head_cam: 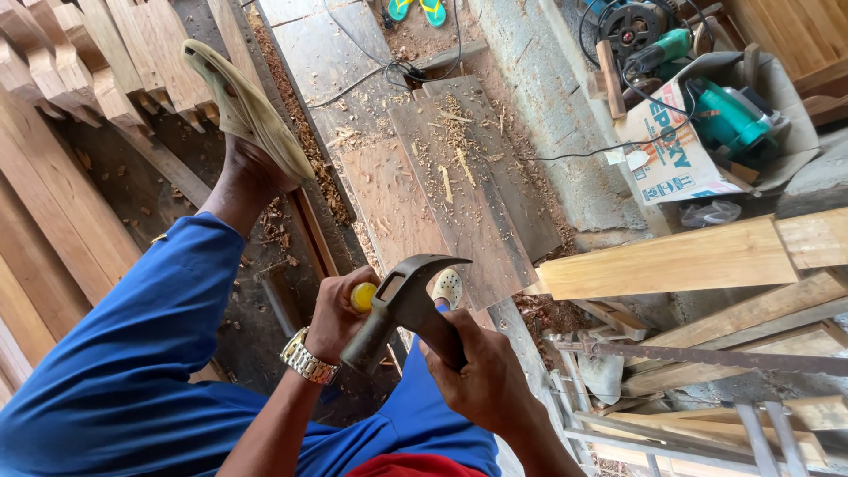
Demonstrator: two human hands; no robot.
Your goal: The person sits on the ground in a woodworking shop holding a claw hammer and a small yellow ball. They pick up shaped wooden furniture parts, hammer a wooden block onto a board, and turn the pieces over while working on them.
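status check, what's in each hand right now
Right hand grips dark steel claw hammer. Left hand wraps yellow-handled tool, tip hidden. Shaving-strewn wooden plank lies beyond.

Pale planed timber plank (671, 261), lying across right | dark shaving-strewn wooden boards (468, 185), centre | white printed cardboard box (676, 146), upper right | teal power tools (729, 115), just beside box | black cable (371, 71), trailing over boards | worn tan sandal (247, 110), upper left | stacked notched wooden pieces (88, 62), far left

Claw hammer (402, 300) in right hand (481, 380), yellow-handled tool (362, 297) in left hand (334, 314), above shaving-strewn boards (468, 190).
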